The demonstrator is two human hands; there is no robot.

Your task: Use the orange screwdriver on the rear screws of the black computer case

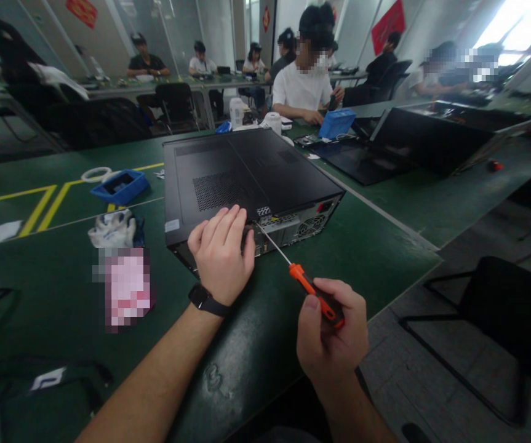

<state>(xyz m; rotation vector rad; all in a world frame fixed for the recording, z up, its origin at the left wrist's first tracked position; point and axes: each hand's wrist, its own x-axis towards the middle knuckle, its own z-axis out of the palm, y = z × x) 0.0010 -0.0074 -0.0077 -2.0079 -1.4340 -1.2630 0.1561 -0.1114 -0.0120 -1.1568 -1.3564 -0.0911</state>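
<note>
A black desktop computer case lies on its side on the green table, its rear panel with a fan grille and ports facing me. My left hand, a dark watch on its wrist, rests over the near rear edge, fingers extended on the top cover and thumb lower by the rear panel. In my right hand is an orange and black screwdriver, gripped by its handle. Its shaft points up and left, and the tip meets the rear edge beside my left thumb. The exact contact at the tip is too small to make out.
Left of the case are a blue bin, a white tape roll, gloves and a blurred pink item. Black cables lie near left. Across the table, a person works beside another blue bin. A chair stands right.
</note>
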